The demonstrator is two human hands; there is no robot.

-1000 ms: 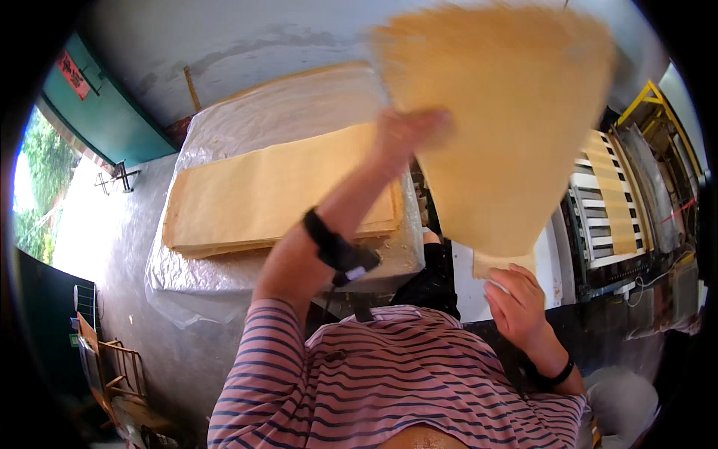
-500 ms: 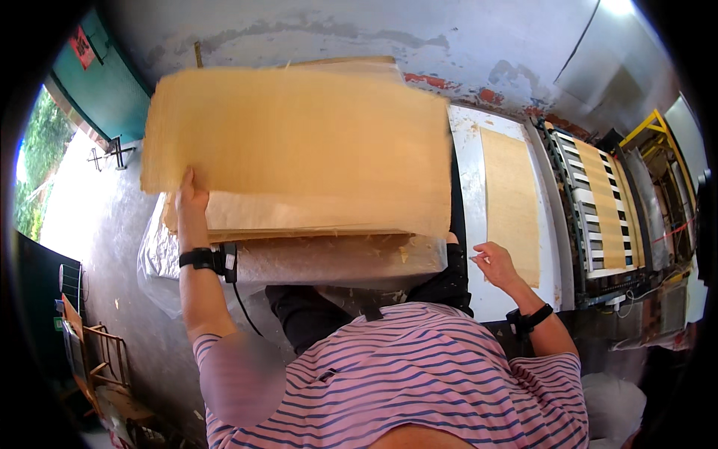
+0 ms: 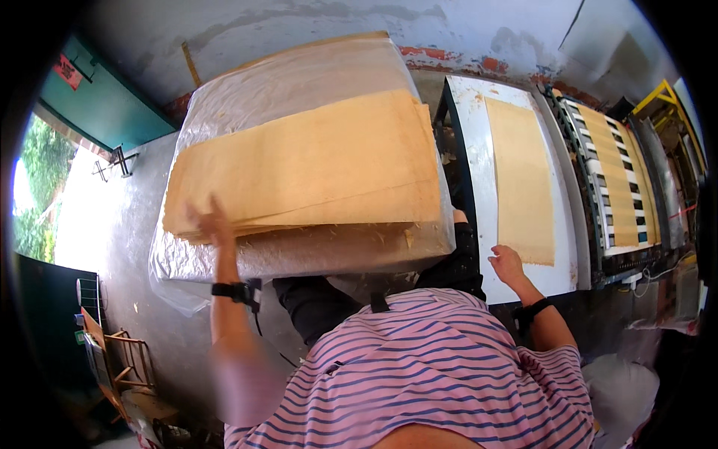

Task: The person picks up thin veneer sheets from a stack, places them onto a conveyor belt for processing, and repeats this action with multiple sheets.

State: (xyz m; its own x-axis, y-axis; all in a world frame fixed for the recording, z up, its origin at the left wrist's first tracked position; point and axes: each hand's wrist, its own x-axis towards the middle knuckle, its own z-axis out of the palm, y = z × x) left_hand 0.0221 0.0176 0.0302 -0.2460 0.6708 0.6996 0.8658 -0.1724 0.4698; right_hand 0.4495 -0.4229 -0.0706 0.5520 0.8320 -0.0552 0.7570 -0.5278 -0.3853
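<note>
A stack of thin tan wood veneer sheets (image 3: 314, 161) lies on a plastic-wrapped block (image 3: 299, 71) in front of me. My left hand (image 3: 213, 222), slightly blurred, is over the near left corner of the stack with fingers spread and nothing held. To my right, a single veneer sheet (image 3: 526, 179) rests on a white-topped table (image 3: 473, 161). Beside the near left corner of that sheet is my right hand (image 3: 508, 264), its fingers loosely bent and parted. Whether its fingertips touch the sheet is unclear.
Farther right stands a slatted rack or conveyor (image 3: 598, 176) carrying more veneer strips. A yellow metal frame (image 3: 673, 101) is behind it. A teal door (image 3: 105, 97) stands at the far left, and a wooden chair frame (image 3: 131, 359) sits at the lower left.
The veneer sheet held by my left hand has dropped flat onto the stack, and the hand has let go. My right hand has shifted slightly right, to the corner of the single sheet.
</note>
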